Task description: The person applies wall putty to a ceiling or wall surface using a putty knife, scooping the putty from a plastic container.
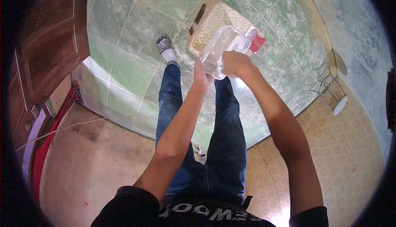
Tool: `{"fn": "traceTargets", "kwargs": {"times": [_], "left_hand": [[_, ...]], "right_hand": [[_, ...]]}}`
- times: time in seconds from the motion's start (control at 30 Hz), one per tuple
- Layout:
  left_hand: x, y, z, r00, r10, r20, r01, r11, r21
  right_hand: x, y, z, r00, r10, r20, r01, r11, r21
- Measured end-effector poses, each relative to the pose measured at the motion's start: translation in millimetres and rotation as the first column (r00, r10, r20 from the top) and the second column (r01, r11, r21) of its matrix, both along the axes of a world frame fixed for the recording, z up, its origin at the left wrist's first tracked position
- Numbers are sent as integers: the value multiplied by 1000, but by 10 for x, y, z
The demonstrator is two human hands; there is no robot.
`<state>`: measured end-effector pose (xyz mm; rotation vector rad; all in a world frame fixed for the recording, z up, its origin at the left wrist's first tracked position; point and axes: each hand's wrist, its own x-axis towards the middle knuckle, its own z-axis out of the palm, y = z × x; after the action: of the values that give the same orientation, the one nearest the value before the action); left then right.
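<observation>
Clear boxy container (225, 49), at one o'clock in view before the pale speckled bin (220, 16), rests in the cradling left hand (200, 73) at its seven o'clock while the right hand (236, 63) curls at five o'clock, its grip hidden, so steady, light support should suit.

Looks like we're inside a home here, a room in a messy state: there's a brown panelled door (51, 41) on the left, green floor tiles (132, 25) streaked with whitish smears, a patterned tan floor covering (330, 144) lower right, and a mottled bluish wall (359, 33) alongside!
</observation>
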<state>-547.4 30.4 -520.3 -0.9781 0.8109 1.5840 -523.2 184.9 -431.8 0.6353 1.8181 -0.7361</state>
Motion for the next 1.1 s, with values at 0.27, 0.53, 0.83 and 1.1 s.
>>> {"fn": "traceTargets", "kwargs": {"times": [0.27, 0.53, 0.83, 1.1], "left_hand": [[-70, -35, -13, 994, -108, -27, 107, 994, -18], [-74, -39, -21, 1000, -26, 15, 26, 1000, 8], [81, -84, -234, 998, 29, -53, -23, 995, 100], [31, 15, -158, 1000, -18, -19, 18, 1000, 16]], "right_hand": [[-47, -41, 107, 996, -83, -42, 86, 995, 59], [-17, 44, 264, 971, 81, -227, -41, 984, 175], [-176, -149, 375, 893, 263, -366, -177, 951, 252], [-21, -204, 343, 865, 316, -389, -203, 930, 305]]}}
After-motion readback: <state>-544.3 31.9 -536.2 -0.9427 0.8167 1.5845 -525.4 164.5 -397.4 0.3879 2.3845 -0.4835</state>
